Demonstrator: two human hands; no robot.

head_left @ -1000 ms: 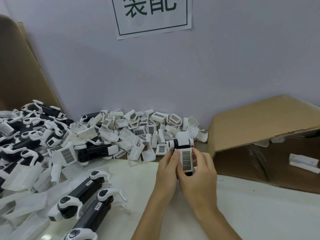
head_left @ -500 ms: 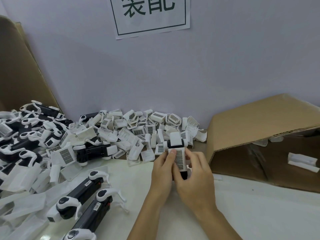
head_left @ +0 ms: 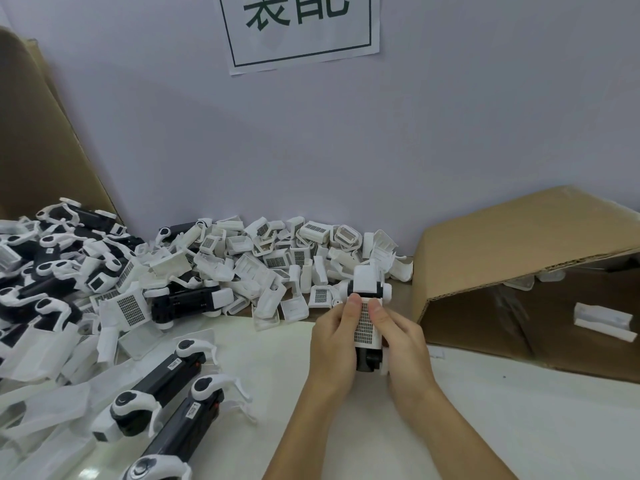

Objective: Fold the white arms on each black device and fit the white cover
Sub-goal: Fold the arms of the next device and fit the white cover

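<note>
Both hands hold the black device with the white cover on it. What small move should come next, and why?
Probably press both thumbs down along the white cover to seat it fully. The left hand and right hand grip the black device from its sides, with the thumbs already on the cover's top end. Whether it has clicked in cannot be seen. The open cardboard box lies close on the right for afterwards.

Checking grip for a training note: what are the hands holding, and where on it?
Both hands, left hand and right hand, grip one black device by its long sides, thumbs pressing its white cover.
</note>
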